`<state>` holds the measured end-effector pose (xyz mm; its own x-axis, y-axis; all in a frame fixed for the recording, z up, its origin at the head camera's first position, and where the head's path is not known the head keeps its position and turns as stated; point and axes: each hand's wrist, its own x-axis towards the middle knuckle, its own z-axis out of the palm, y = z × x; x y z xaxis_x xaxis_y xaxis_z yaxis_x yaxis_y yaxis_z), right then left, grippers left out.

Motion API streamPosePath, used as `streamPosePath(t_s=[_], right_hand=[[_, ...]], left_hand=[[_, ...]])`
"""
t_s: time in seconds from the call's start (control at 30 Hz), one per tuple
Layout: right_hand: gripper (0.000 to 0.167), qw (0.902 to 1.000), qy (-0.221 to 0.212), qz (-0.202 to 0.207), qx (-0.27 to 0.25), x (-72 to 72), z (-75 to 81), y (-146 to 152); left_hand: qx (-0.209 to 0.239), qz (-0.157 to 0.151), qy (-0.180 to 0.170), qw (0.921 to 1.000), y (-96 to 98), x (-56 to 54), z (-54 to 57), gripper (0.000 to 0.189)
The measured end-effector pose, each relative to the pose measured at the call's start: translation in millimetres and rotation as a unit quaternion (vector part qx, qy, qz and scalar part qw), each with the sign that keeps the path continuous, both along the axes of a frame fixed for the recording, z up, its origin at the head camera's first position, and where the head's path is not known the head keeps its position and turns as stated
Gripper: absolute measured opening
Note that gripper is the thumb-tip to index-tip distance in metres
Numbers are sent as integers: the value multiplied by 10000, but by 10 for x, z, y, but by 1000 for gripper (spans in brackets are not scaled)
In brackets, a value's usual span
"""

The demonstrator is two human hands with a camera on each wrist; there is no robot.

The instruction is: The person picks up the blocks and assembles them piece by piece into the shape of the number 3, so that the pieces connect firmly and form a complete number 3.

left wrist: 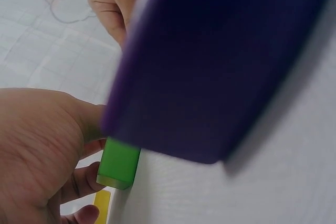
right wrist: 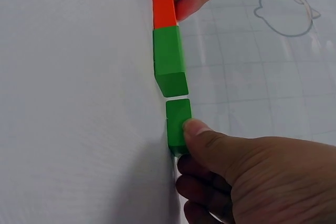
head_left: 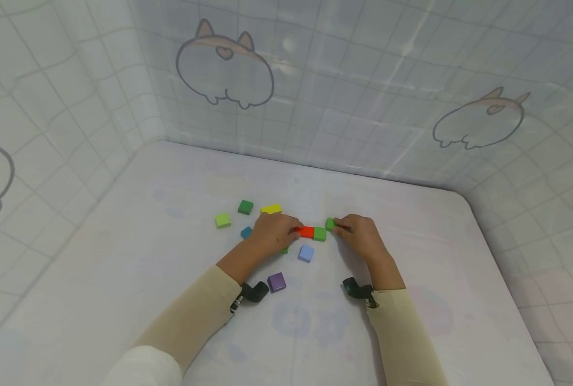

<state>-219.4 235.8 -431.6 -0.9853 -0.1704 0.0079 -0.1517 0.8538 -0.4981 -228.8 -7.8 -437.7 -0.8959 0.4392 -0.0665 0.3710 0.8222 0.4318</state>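
My left hand (head_left: 273,233) pinches the near end of a red block (head_left: 307,231) between thumb and fingers. A green block (head_left: 319,234) lies against the red one's right end, forming a short row. Just right of that row, my right hand (head_left: 362,234) grips a second green block (head_left: 330,224) between thumb and fingertips. In the right wrist view a narrow gap parts this held green block (right wrist: 179,124) from the green block in the row (right wrist: 169,59). Another green block (left wrist: 119,163) sits under my left hand, mostly hidden from the head view.
Around my left hand lie a yellow block (head_left: 272,208), a dark green block (head_left: 245,207), a lime block (head_left: 223,220) and a partly covered teal block (head_left: 246,232). Nearer are a light blue block (head_left: 306,253) and a purple block (head_left: 276,282). Tiled-pattern walls (head_left: 315,107) enclose the white surface.
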Motion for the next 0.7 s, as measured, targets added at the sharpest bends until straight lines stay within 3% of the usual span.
streamPosePath(t_s=[0.3,0.7], right_hand=[[36,10000,32,9,78,-23,-46,-30],[29,9986,520,59,-89,-13,-138,-19]], left_hand=[[-67,-15,-8,10000,3,-2,-5,35],[-95,-28,90,9999,4,1,-39,35]])
